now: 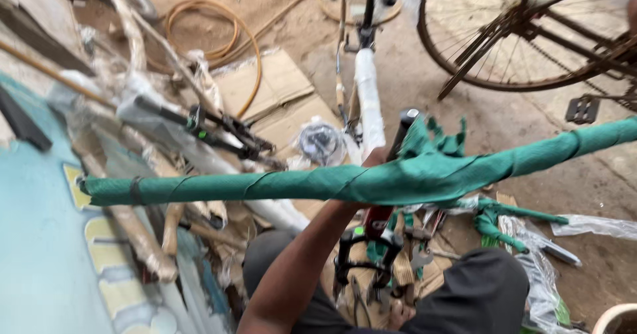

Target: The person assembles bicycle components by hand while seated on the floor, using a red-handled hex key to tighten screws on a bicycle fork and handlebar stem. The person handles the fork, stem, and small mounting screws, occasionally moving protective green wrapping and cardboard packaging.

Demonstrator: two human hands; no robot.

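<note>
A long tube wrapped in green paper point(279, 185) runs across the view from left to right, with loose green wrapping bunched up near its middle point(431, 149). My left forearm reaches up from the bottom centre, and my left hand point(375, 157) grips this tube from behind, mostly hidden by it. My right hand is out of view. Behind the tube a white-wrapped frame tube point(369, 102) points away from me. Dark metal parts and tools point(371, 261) lie between my knees.
A bicycle wheel point(524, 35) stands at the top right, with a pedal point(582, 108) beside it. Flattened cardboard point(279, 88), a coiled orange hose point(206, 22) and black metal parts point(219, 128) lie on the dirt floor. A pale blue panel point(40, 254) fills the left.
</note>
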